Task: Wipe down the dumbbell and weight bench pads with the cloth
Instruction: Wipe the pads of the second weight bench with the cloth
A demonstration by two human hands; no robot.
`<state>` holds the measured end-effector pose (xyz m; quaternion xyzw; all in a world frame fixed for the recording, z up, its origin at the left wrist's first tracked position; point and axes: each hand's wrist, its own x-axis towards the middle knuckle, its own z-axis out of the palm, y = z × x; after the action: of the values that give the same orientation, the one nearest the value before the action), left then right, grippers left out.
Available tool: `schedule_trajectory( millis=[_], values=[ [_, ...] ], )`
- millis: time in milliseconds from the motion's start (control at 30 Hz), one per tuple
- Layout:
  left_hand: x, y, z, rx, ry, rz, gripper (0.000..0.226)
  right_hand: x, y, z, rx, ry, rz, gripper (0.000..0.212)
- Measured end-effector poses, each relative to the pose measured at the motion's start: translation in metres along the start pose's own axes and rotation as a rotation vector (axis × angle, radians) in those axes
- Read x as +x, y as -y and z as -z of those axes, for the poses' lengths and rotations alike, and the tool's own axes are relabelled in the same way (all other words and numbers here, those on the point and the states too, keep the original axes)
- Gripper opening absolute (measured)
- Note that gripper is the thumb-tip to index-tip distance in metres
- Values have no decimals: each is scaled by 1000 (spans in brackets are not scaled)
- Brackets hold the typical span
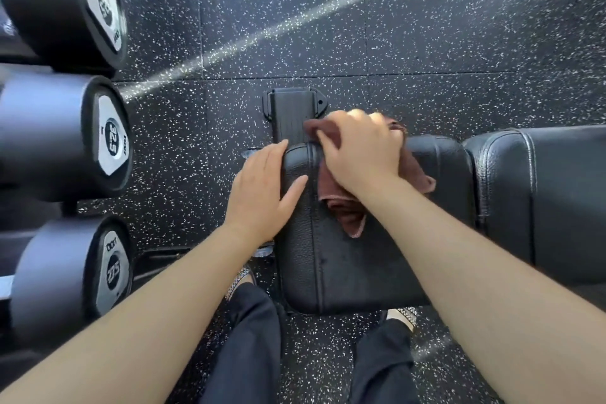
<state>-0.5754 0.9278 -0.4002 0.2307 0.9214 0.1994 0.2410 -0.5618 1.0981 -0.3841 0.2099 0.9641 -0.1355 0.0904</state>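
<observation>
Left hand and right hand: mine, bare, as were both forearms. Trousers: black, plain cloth, loose. Shoes: a pair; uppers showed a fine black-and-white check, partly hidden by the trouser legs.

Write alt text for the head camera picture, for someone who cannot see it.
Seen from above, a person's right hand grips a maroon cloth against the far end of a black weight bench seat pad, while the left hand rests flat on the pad's left edge. Black dumbbells sit racked at left over speckled rubber floor.
</observation>
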Motion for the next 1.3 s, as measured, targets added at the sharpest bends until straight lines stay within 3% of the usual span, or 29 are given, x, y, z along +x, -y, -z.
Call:
schedule_trajectory(
  millis=[200,367,500,733,933,1133,1300],
  values=[
    [-12,25,17,-19,39,19,50,-6,8,-1,41,13,140,25],
    [15,8,22,-48,20,-25,45,1,-60,15,-83,-31,-53,33],
    [31,-1,21,-47,29,-48,43,-1,-54,14,-72,-54,-95,31],
    [18,37,52,19,6,50,41,-15,34,-12,12,-95,67,22],
    [-4,66,77,69,24,115,43,-50,41,-17,54,-115,243,35],
    [-9,29,61,86,62,3,42,-128,27,-34,-9,-115,390,48],
    [-10,-25,36,112,4,-166,40,-175,-40,-36,38,-196,133,44]
  ],
)
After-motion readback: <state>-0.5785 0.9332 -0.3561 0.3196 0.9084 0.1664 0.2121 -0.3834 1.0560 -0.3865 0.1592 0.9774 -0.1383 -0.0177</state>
